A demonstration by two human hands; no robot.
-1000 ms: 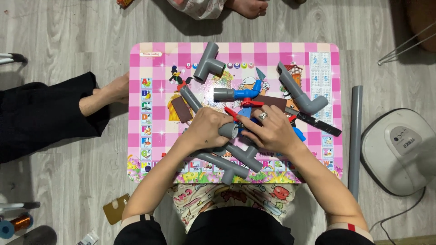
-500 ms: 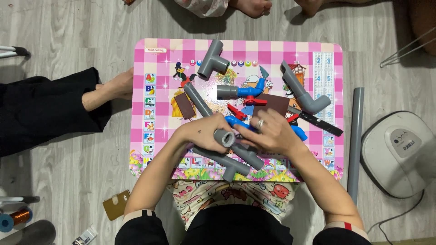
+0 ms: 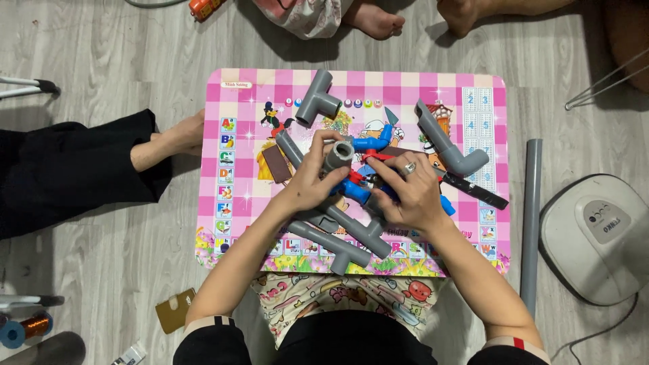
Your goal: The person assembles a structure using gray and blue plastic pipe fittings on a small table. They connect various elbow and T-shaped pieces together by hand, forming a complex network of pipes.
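— Over the middle of the pink checked table (image 3: 230, 88), what is in the hands?

— Left hand (image 3: 307, 182) is curled around a short grey pipe piece (image 3: 337, 157), thumb and fingers closed on its sides; the round open end faces up, just above the knuckles. Right hand (image 3: 409, 192), with a ring on one finger, is closed over a red-and-blue tool (image 3: 357, 186); the tool's blue part shows between the two hands, touching both; how the fingers lie under it I cannot tell.

— Materials?

— Pipe parts are smooth matte grey plastic, round in section; the table top is glossy, printed with pink and white squares and cartoon pictures; the floor (image 3: 101, 270) is pale wood-grain boards.

— How many grey parts?

— On the table I count one tee fitting (image 3: 316, 101) near the far edge, one long pipe with an elbow (image 3: 449, 142) to the right, and a joined run of pipes with a tee (image 3: 341, 240) lying below the hands near the front edge; one more grey tube (image 3: 289, 147) pokes out behind the left hand; so four besides the held piece. One straight grey pipe (image 3: 531, 223) lies on the floor beside the table's right edge; one brown block (image 3: 276, 164) sits just left of the left hand; one black bar (image 3: 476, 190) runs out past the right hand.
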